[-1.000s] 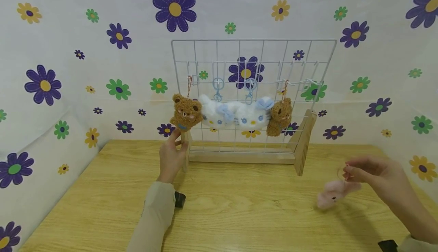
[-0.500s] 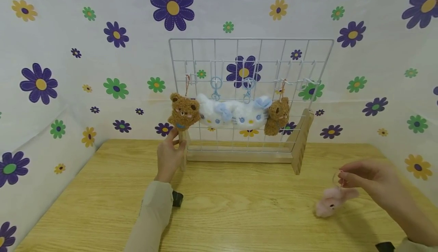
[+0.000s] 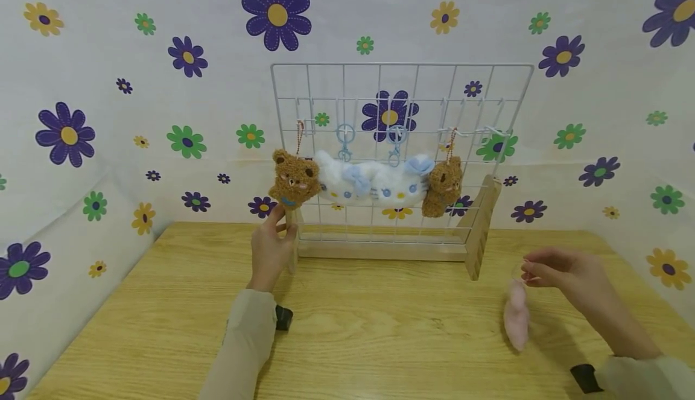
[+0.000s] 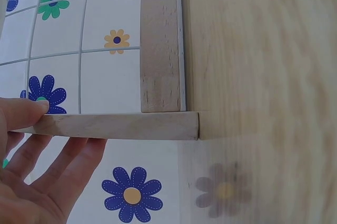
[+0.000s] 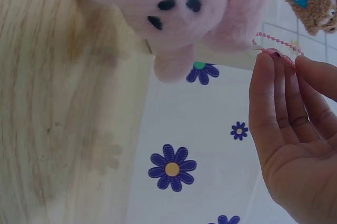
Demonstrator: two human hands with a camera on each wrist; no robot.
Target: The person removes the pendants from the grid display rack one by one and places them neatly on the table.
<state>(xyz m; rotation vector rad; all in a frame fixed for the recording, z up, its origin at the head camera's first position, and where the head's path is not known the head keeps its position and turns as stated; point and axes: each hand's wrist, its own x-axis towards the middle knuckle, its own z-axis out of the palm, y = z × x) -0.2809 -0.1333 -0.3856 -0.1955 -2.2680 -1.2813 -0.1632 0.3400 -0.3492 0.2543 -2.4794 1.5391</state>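
At the near side of the table (image 3: 380,339), your pale sleeves (image 3: 239,339) reach in from the lower edge of the head view, each with a small black piece (image 3: 283,317) beside the wrist. Ahead of the right sleeve, your right hand (image 3: 570,276) pinches a pink bead chain (image 5: 274,37) between thumb and fingertips, and the pink plush (image 3: 517,321) hangs from it, in front and to the right of the wooden stand (image 3: 483,228). Your right wrist view shows three dark marks on its face. A little farther off, your left hand (image 3: 269,255) grips the stand's left side piece, thumb on one face and fingers on the other. Its fingertips lie just under the left brown bear (image 3: 295,180); you cannot tell whether they touch it. Rising from the stand, a white wire grid (image 3: 380,64) bears white hooks (image 3: 491,130), where you see that bear on a reddish chain, two white cat plushes (image 3: 399,186) on blue rings (image 3: 345,133), and the right brown bear (image 3: 445,187), turned partly sideways. Behind everything, you face a white cloth (image 3: 217,2) printed with purple, yellow and green flowers.
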